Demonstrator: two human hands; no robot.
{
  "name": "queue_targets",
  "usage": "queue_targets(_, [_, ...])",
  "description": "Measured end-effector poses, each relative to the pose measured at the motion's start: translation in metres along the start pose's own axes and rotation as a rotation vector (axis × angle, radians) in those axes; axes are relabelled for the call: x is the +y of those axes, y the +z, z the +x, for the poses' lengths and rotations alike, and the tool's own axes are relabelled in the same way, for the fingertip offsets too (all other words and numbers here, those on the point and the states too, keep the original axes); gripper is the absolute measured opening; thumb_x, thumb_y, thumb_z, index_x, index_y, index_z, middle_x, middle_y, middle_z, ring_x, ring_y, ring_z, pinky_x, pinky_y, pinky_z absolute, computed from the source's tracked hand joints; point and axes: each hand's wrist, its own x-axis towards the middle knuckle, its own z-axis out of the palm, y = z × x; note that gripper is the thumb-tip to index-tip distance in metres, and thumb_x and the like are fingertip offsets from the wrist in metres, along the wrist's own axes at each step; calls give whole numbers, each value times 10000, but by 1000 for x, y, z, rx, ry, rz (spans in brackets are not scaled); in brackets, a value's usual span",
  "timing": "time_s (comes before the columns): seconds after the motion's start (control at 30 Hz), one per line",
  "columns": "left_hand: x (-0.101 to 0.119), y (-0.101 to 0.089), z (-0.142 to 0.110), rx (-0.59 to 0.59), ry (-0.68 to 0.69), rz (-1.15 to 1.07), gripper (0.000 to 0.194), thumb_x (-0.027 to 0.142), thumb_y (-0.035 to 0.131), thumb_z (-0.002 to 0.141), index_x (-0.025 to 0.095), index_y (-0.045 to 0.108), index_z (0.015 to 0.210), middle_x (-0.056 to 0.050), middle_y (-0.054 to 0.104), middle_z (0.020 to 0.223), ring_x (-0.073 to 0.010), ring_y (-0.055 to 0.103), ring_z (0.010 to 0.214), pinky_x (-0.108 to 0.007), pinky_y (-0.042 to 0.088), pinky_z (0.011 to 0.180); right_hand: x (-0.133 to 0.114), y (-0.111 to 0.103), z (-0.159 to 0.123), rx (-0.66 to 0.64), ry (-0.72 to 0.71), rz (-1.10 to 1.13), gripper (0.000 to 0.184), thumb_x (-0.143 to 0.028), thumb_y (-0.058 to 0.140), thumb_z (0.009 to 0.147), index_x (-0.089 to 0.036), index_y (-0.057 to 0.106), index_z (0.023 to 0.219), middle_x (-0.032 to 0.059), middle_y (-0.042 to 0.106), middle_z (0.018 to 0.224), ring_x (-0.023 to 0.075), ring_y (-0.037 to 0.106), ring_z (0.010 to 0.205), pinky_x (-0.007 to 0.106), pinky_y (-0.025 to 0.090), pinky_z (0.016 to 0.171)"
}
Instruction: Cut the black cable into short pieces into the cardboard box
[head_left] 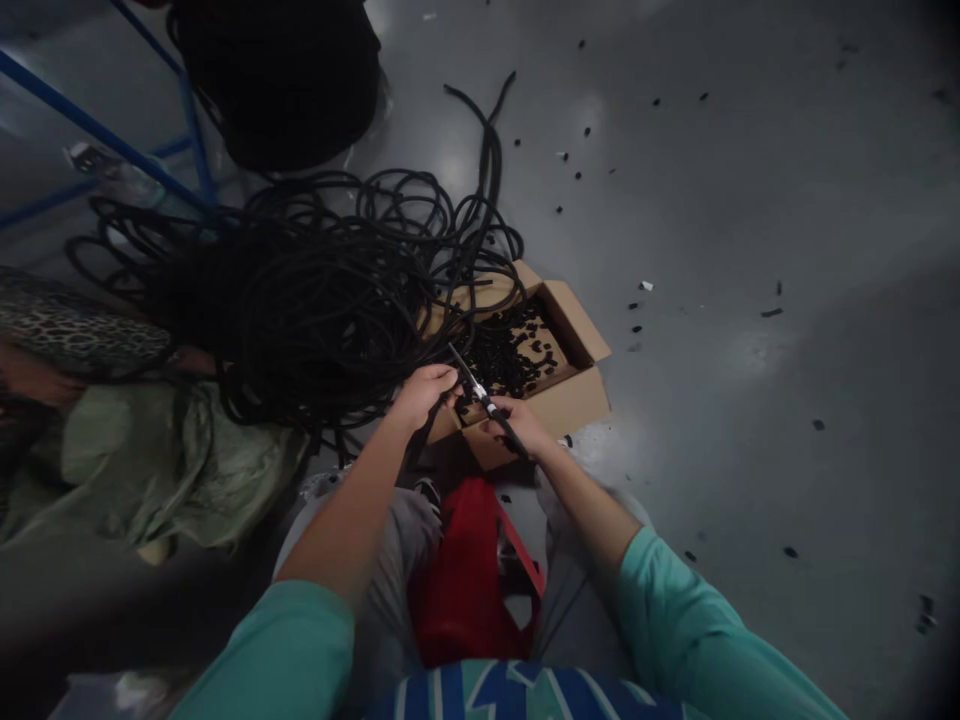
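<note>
My left hand [426, 395] is closed around a length of black cord, whose strands hang below the fingers. In my right hand [519, 424] is a pair of scissors [481, 392] with dark handles, the blades pointing up and left, just beside my left fingertips. Both hands are over the near edge of an open cardboard box [577, 405]. Many short black cut pieces [514, 350] lie inside the box. A large tangled heap of black cord [300, 290] spreads on the floor to the left, some loops reaching over the box.
A big dark bundle [277, 80] stands behind the heap, near a blue metal frame [97, 125]. At the left sits another person, with green fabric [187, 460] beside the heap. Something red [461, 580] is between my legs. Small black scraps dot the grey floor [735, 220].
</note>
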Motion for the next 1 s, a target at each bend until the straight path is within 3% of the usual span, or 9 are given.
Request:
queue_targets(0.13, [-2, -4, 3, 40, -24, -96, 178, 283, 559, 726, 147, 537, 839, 5, 552, 588, -71, 472, 386, -180, 306, 357, -2, -4, -1, 3, 0, 92, 419, -218, 581, 508, -150, 545, 920, -76, 472, 513, 71, 419, 431, 194, 313, 427])
queue_targets(0.2, [-2, -5, 5, 38, -3, -151, 166, 282, 552, 730, 146, 530, 823, 14, 529, 567, -58, 436, 369, -172, 276, 350, -1, -5, -1, -6, -4, 100, 461, -194, 589, 491, -154, 545, 949, -61, 506, 576, 80, 448, 497, 199, 340, 470])
queue_targets(0.33, [0, -7, 8, 81, -11, -297, 16, 140, 496, 701, 124, 498, 704, -2, 530, 578, -64, 463, 418, -190, 331, 400, 1, -7, -1, -77, 23, 104, 535, -180, 584, 490, -178, 543, 1023, -32, 564, 691, 116, 497, 631, 228, 384, 580])
queue_targets(0.43, [4, -6, 7, 75, -7, -339, 121, 32, 471, 614, 112, 504, 699, -6, 546, 604, -69, 492, 453, -207, 376, 447, 4, -7, 2, -116, -13, 77, 555, -179, 589, 491, -182, 549, 1045, -16, 591, 745, 141, 514, 721, 257, 394, 676])
queue_targets(0.63, [3, 2, 1, 85, 3, -201, 291, 94, 536, 655, 137, 507, 941, 17, 569, 603, -76, 515, 447, -200, 374, 441, 8, -8, 5, -115, -91, 54, 551, -180, 601, 499, -183, 563, 1049, -6, 592, 820, 143, 511, 766, 264, 381, 740])
queue_targets(1.0, [-4, 9, 2, 72, 68, -50, 107, 153, 575, 650, 116, 496, 712, 1, 565, 593, -57, 477, 414, -188, 313, 393, 7, -4, 6, -67, -103, -19, 554, -167, 578, 496, -186, 576, 1049, -15, 572, 792, 133, 482, 727, 254, 374, 703])
